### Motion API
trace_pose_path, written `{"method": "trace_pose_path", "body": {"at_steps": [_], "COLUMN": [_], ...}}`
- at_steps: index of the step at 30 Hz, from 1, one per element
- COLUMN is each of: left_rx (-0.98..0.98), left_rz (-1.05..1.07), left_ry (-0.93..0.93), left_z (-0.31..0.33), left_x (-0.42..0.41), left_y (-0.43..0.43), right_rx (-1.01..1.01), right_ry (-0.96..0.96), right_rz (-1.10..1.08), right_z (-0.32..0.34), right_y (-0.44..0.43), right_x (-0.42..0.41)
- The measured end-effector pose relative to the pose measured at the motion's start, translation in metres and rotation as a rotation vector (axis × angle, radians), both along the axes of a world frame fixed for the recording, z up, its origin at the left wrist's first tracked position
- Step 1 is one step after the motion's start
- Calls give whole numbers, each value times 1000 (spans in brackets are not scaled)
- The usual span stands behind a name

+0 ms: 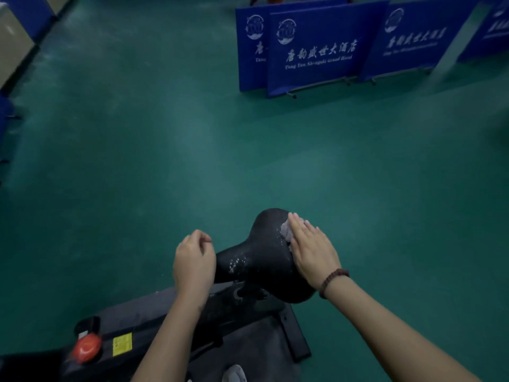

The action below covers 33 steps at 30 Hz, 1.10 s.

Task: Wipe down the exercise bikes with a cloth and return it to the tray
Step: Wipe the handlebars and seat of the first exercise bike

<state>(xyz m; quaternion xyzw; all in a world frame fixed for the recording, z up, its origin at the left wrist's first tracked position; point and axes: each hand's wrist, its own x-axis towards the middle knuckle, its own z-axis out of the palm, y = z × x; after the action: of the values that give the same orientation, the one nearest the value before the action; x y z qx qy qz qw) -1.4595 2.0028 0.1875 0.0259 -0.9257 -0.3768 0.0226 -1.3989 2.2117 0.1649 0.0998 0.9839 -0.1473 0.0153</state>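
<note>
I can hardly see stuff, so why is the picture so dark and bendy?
Head view: the room is dim, with a soft brighter patch on the green floor. Corners fade darker. The wide lens curves the blue banners near the edge. Small glints shine on the black bike seat. The cloth under the right hand looks blurry; the left hand is fairly sharp.

The scene is dim, with a blue-green cast. Soft pale patches of reflected light lie on the green floor (192, 150) at centre frame. The corners darken and the edges bend with wide-angle distortion. The blue banners (330, 45) at upper right are smeared and soft.
</note>
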Motion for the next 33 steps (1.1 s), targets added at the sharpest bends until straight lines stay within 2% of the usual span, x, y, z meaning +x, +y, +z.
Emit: {"method": "trace_pose_path", "body": {"at_steps": [6,10,13,19,24,28,33], "left_rx": [17,90,87,-18,4,2,14], "left_rz": [-83,-44,-1,72,114,133,138], "left_ry": [-80,-157,-146,-120,-113,-108,-124], "left_z": [-25,-35,-37,-38,-38,-39,-40], "left_x": [-19,-20,-20,-18,-18,-18,-17], "left_y": [6,15,21,26,26,26,25], "right_rx": [-2,-67,-118,-209,-71,-59,-181], "right_ry": [68,37,-3,-225,-432,-373,-134], "right_rz": [-35,-31,24,209,451,502,543], "right_z": [-8,-6,-6,-4,-8,-7,-5], "right_y": [1,12,21,25,12,13,26], "right_x": [-22,-51,-76,-128,-161,-158,-123]}}
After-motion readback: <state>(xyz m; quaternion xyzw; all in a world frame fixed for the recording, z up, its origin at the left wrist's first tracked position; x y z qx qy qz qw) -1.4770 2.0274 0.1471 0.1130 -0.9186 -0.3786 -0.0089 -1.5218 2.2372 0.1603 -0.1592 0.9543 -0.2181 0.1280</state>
